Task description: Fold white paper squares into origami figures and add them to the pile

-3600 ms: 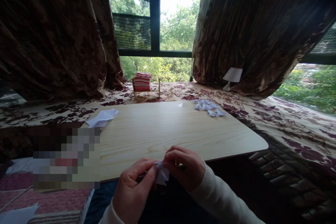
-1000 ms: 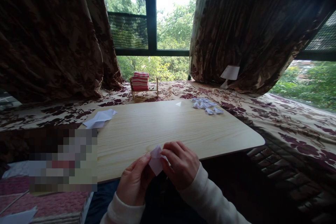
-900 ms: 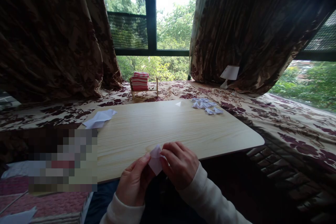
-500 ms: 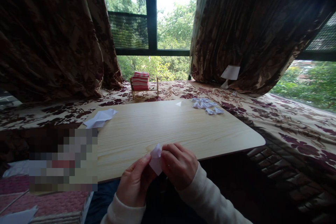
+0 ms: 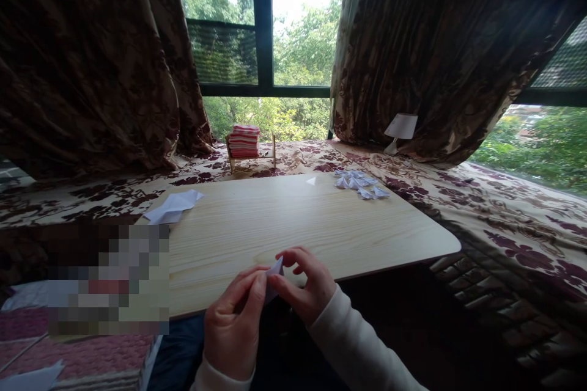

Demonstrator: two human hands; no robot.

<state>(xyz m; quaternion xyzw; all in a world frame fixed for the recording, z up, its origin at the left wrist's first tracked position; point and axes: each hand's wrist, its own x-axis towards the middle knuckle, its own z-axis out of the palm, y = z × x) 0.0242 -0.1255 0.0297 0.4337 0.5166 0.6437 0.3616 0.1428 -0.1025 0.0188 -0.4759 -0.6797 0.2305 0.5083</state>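
Fingers (image 5: pixel 257 294) of one left hand (image 5: pixel 233 321) and one right hand (image 5: pixel 312 284) pinch one folded paper (image 5: pixel 276 268).

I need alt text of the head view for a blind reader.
The left hand and right hand hold a folded paper by a table. White paper lies far left on it, folded pieces far right; a lamp stands beyond.

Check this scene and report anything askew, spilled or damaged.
The small white table lamp appears to lean right, though lens distortion may exaggerate that. No spill shows, and the folded paper between the left hand and right hand has no obvious tear. Pixelation hides part of the lower left.
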